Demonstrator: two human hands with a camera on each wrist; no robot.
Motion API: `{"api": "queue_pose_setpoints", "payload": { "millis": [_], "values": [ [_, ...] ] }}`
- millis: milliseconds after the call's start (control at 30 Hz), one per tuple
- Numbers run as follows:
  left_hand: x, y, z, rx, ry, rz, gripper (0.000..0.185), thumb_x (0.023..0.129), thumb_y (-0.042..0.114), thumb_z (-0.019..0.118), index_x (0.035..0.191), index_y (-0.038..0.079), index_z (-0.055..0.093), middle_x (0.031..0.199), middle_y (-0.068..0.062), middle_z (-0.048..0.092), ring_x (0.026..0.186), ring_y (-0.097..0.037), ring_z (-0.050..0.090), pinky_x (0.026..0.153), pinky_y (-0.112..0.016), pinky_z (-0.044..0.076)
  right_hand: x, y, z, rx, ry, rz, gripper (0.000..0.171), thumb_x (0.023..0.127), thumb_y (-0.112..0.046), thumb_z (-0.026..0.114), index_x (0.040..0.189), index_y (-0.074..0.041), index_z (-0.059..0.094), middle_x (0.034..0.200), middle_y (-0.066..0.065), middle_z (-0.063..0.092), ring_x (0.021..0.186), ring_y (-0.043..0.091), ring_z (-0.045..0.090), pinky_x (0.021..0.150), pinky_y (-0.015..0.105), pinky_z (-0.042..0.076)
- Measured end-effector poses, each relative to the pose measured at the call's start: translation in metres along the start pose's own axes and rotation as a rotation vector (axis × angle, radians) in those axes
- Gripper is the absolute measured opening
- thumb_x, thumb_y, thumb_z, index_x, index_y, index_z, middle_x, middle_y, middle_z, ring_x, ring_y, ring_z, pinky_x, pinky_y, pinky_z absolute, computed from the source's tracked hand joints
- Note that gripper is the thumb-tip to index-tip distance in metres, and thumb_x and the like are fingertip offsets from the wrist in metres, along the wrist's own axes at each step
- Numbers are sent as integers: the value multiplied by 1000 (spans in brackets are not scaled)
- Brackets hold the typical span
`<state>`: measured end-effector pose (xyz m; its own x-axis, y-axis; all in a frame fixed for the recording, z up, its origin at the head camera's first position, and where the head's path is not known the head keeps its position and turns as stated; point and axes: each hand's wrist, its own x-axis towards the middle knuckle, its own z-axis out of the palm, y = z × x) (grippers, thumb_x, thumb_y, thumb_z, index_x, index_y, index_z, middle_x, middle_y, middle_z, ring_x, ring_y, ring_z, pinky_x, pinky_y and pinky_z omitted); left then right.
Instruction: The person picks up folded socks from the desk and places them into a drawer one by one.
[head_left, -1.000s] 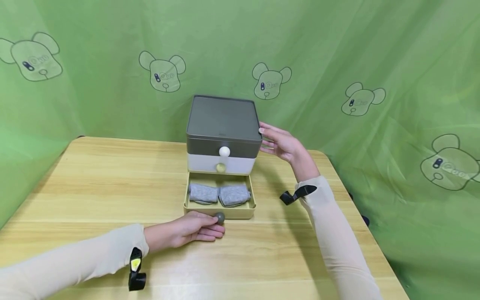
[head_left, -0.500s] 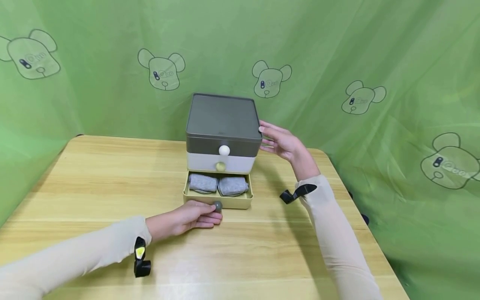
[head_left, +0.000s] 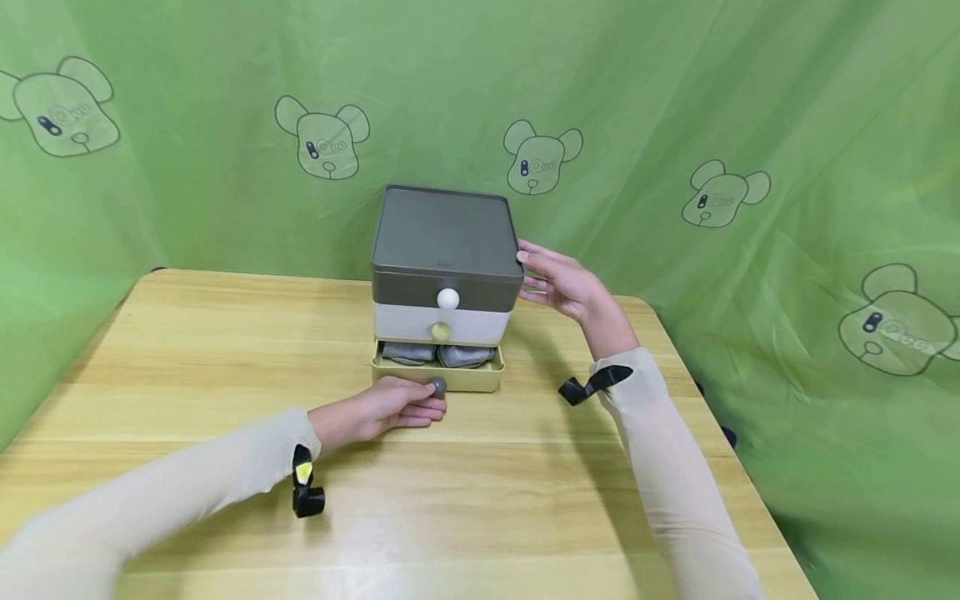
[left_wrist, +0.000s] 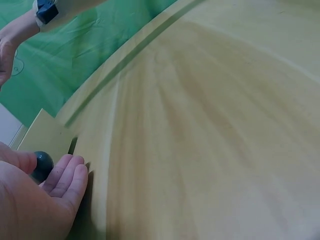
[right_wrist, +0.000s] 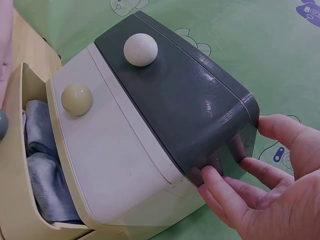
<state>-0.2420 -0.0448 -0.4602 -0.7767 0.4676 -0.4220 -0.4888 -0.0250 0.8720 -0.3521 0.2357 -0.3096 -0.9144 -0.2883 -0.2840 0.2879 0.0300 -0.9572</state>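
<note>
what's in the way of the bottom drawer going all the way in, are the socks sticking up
Nothing visible blocks it. The grey socks lie below the yellow drawer rim, as far as the right wrist view shows. The left hand pinches its knob; the right hand steadies the cabinet.

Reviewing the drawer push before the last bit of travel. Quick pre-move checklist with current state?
1. Left hand has a grip on the dark knob of the bottom drawer: ok, thumb and fingers are round it.
2. Right hand braces the drawer unit: ok, fingertips touch its right side at the dark top section.
3. Grey socks lie below the drawer rim: cannot tell; the middle drawer front hides most of them.
4. Bottom drawer fully in: not ok, it juts out in front of the unit.
5. Upper two drawers closed: ok, both fronts sit flush.
6. Fingers away from the closing gap: ok in the head view.
</note>
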Motion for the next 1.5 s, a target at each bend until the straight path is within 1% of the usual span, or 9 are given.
{"api": "queue_pose_setpoints", "payload": {
  "millis": [167, 233, 367, 700, 967, 1067, 1233, 1333, 1500],
  "values": [
    [7, 4, -3, 13, 12, 4, 41, 107, 15, 52, 138, -12, 52, 122, -21, 72, 100, -19, 76, 98, -36, 59, 4, 0, -1, 0, -2, 3, 60, 106, -21, 54, 161, -24, 31, 163, 9, 35, 148, 33, 35, 124, 45, 34],
    [9, 5, -4, 15, 16, 7, 41, 107, 15, 52, 138, -12, 52, 122, -21, 72, 99, -19, 76, 98, -36, 59, 5, 1, -1, 1, -6, 5, 60, 106, -21, 54, 161, -24, 30, 166, 9, 31, 150, 34, 32, 125, 46, 32],
    [15, 6, -7, 12, 31, 15, 41, 107, 16, 52, 138, -12, 52, 124, -22, 70, 100, -20, 76, 99, -36, 58, 5, 2, -1, 6, -11, 5, 60, 106, -21, 55, 161, -24, 30, 166, 8, 30, 151, 34, 31, 126, 46, 31],
    [27, 15, -14, 4, 72, 25, 44, 108, 16, 49, 143, -11, 47, 131, -24, 66, 101, -18, 76, 100, -36, 58, 6, 2, 0, -17, -12, -5, 60, 106, -21, 54, 161, -24, 30, 167, 6, 29, 150, 33, 33, 123, 44, 36],
    [32, 10, -17, 4, 72, 16, 44, 108, 16, 49, 144, -10, 46, 134, -25, 65, 106, -20, 74, 102, -36, 57, 5, 7, 1, -13, -12, 4, 60, 106, -21, 54, 161, -23, 29, 168, 6, 29, 152, 34, 31, 122, 44, 37],
    [33, 10, -17, 1, 63, 25, 45, 108, 16, 49, 144, -11, 46, 134, -25, 65, 105, -20, 75, 102, -37, 57, 4, 7, 1, -12, -7, 4, 60, 106, -21, 54, 161, -23, 30, 168, 6, 29, 152, 34, 32, 120, 42, 41],
    [33, 13, -16, -3, 62, 32, 45, 108, 16, 49, 143, -11, 46, 135, -26, 63, 105, -21, 75, 102, -37, 57, 2, 3, -1, -21, -14, -7, 60, 106, -21, 54, 161, -24, 29, 168, 6, 29, 151, 34, 32, 110, 34, 50],
    [33, 14, -15, -6, 62, 34, 45, 108, 16, 49, 144, -12, 46, 135, -26, 63, 107, -22, 74, 103, -38, 56, 2, 3, -2, -24, -17, -12, 61, 106, -21, 54, 161, -24, 29, 168, 7, 28, 152, 34, 32, 114, 36, 47],
    [33, 13, -13, -2, 64, 12, 45, 108, 16, 49, 145, -11, 45, 135, -25, 63, 110, -23, 73, 104, -38, 55, 0, 5, -2, -4, -9, 8, 61, 106, -22, 55, 161, -24, 30, 167, 8, 30, 152, 34, 31, 124, 45, 35]
  ]
}}
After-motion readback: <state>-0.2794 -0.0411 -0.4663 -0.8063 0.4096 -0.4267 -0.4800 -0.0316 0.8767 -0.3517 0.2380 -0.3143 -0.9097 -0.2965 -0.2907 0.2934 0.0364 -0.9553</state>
